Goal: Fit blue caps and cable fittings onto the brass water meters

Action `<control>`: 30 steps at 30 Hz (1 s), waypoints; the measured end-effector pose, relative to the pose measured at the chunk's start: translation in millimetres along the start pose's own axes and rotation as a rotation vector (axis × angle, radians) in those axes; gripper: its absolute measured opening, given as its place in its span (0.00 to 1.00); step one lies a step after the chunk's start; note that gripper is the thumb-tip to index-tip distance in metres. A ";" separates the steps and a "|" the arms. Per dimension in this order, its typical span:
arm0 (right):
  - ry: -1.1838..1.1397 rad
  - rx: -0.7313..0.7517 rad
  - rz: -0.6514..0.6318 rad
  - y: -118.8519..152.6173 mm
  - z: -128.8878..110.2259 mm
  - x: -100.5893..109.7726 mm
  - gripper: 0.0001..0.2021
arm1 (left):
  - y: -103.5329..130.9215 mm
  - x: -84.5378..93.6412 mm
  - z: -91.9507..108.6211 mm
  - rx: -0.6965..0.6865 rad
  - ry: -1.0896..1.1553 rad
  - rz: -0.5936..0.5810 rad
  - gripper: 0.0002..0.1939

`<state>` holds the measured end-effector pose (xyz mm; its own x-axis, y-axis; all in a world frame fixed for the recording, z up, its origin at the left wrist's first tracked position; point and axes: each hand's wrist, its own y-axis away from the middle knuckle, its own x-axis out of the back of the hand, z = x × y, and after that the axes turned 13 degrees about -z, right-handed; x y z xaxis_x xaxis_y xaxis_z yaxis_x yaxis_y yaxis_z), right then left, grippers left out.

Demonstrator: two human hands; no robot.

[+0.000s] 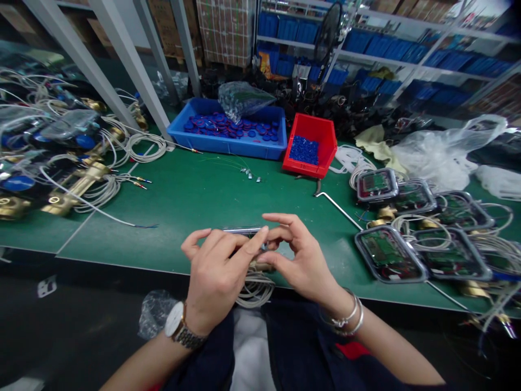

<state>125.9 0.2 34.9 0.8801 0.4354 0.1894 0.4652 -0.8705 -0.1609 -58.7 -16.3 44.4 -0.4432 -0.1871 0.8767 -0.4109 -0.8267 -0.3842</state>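
My left hand (222, 271) is curled over a device with a clear-edged cover (243, 231), its index finger stretched toward the right hand's fingertips. Most of that device is hidden under the fingers. From its near side a coiled grey cable (256, 290) hangs at the table edge. My right hand (300, 259) is at the device's right side, thumb and fingers bent together in a pinch. Whatever lies between those fingertips is too small and covered to name. Beyond the hands, small clear tags with thin green wires (249, 174) lie on the green table (195, 201).
A blue bin (228, 146) of blue discs and a red bin (311, 165) of small blue parts stand behind. Clear-covered meters (391, 254) with cables crowd the right, beside a metal rod (340, 209). Brass valve bodies (77, 187) with cables fill the left.
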 end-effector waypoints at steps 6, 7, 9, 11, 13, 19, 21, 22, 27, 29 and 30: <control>0.738 0.262 -0.056 -6.2 -2.9 6.9 0.09 | -5.0 9.6 -5.9 0.041 0.014 0.048 0.11; 0.887 0.292 -0.091 -7.2 -2.7 8.7 0.07 | -5.5 11.1 -7.0 0.038 0.041 0.037 0.11; 1.102 0.324 -0.134 -9.1 -2.8 12.0 0.09 | -6.3 13.5 -9.7 0.022 0.085 -0.015 0.11; 1.198 0.345 -0.131 -11.2 -3.5 14.0 0.11 | -7.3 14.8 -13.1 0.002 0.113 -0.082 0.12; 1.221 0.359 -0.141 -13.9 -4.6 14.0 0.11 | -8.8 14.4 -16.0 -0.011 0.117 -0.132 0.12; 0.867 0.174 -0.108 -21.4 -6.9 3.0 0.15 | -12.5 6.2 -15.0 -0.055 -0.134 0.061 0.08; 0.749 0.108 -0.093 -21.4 -6.9 0.4 0.15 | -13.2 4.8 -14.1 -0.051 -0.183 0.086 0.10; 0.760 0.114 -0.072 -20.8 -6.8 -0.3 0.14 | -13.5 4.7 -14.1 -0.045 -0.184 0.077 0.10; 0.993 0.246 0.080 -19.0 -8.3 -1.4 0.09 | -14.2 5.0 -16.3 -0.092 -0.179 0.103 0.10; 0.908 0.202 0.034 -20.7 -8.9 -0.9 0.12 | -14.6 5.4 -17.0 -0.114 -0.227 0.189 0.12; 0.874 0.191 0.023 -22.1 -8.7 0.0 0.12 | -15.2 5.9 -17.4 -0.106 -0.240 0.209 0.12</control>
<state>114.8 17.4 46.9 0.5391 0.0193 0.8420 0.5247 -0.7898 -0.3178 -68.9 4.4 50.4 -0.3317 -0.4766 0.8142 -0.4171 -0.7000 -0.5797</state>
